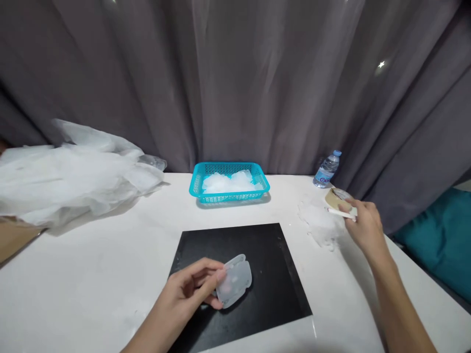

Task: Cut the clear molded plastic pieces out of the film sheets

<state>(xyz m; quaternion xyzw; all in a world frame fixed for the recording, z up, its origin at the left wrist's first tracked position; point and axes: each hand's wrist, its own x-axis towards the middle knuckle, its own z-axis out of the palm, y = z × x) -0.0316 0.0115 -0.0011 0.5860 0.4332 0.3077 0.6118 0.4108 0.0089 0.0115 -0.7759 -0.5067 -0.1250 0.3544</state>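
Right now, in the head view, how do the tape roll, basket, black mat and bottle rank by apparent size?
1. Black mat
2. Basket
Bottle and tape roll: too close to rank.

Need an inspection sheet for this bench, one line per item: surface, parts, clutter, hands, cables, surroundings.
Surface: white table, black mat on it.
Parts: translucent plastic piece over the mat; thin white stick; blue basket holding whitish pieces.
Clutter: plastic sheeting and brown cardboard at left; tape roll, bottle and clear scraps at right.
Hands: left hand has its fingers closed on the plastic piece; right hand grips the stick beside the tape roll.
Cables: nothing seen.
Surroundings: grey curtain behind, teal fabric at right.
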